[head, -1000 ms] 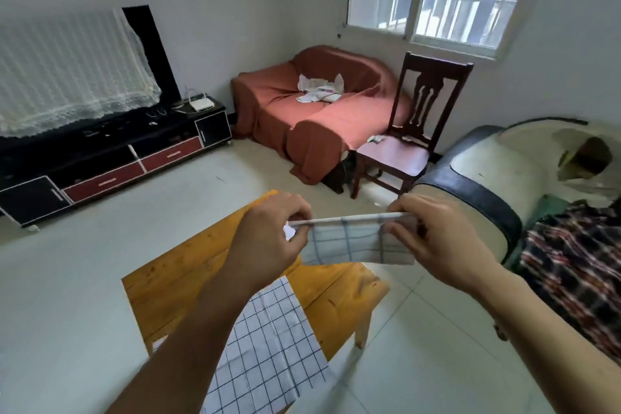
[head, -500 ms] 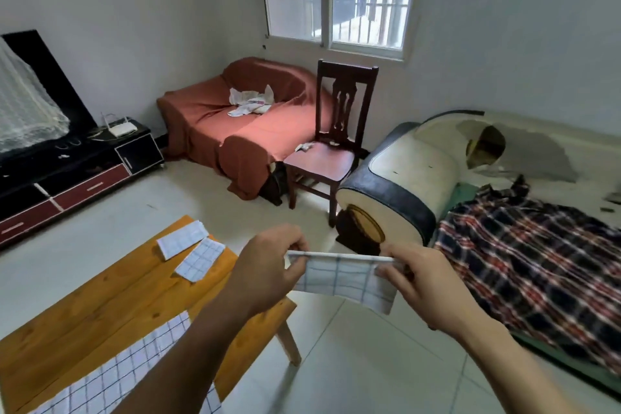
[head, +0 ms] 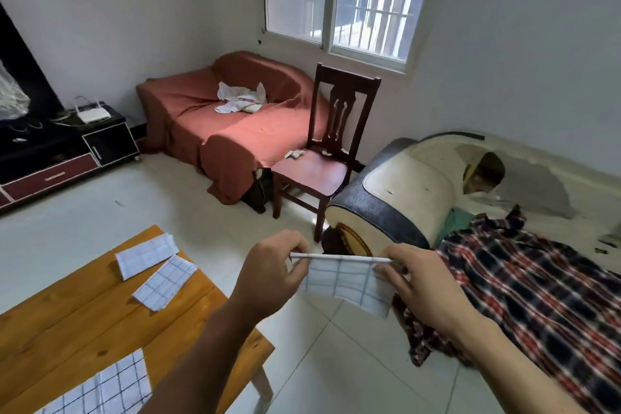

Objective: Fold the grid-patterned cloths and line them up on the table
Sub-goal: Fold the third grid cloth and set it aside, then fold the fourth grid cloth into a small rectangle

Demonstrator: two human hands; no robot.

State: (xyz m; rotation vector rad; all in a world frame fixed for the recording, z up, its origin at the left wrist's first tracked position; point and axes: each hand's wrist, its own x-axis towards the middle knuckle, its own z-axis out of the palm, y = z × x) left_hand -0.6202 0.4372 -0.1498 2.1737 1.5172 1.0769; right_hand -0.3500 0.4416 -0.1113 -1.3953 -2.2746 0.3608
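Observation:
A folded white cloth with a dark grid (head: 346, 281) hangs in the air over the floor, right of the table. My left hand (head: 268, 279) pinches its upper left corner and my right hand (head: 423, 289) pinches its upper right corner, so the top edge is stretched level. Two small folded grid cloths lie on the wooden table (head: 84, 319) near its far end: one (head: 147, 255) behind, one (head: 165, 282) in front, touching at a corner. A larger unfolded grid cloth (head: 104, 390) lies at the table's near edge.
A worn sofa (head: 413, 195) with a plaid blanket (head: 544, 299) stands to the right. A wooden chair (head: 322, 165) and a red-covered couch (head: 228, 118) are ahead. A dark TV cabinet (head: 67, 158) lines the left wall. Pale tiled floor lies between them.
The view swung right and tilted down, bringing the sofa and the two folded cloths into sight. Both hands kept hold of the folded cloth, which now hangs beside the table rather than over it.

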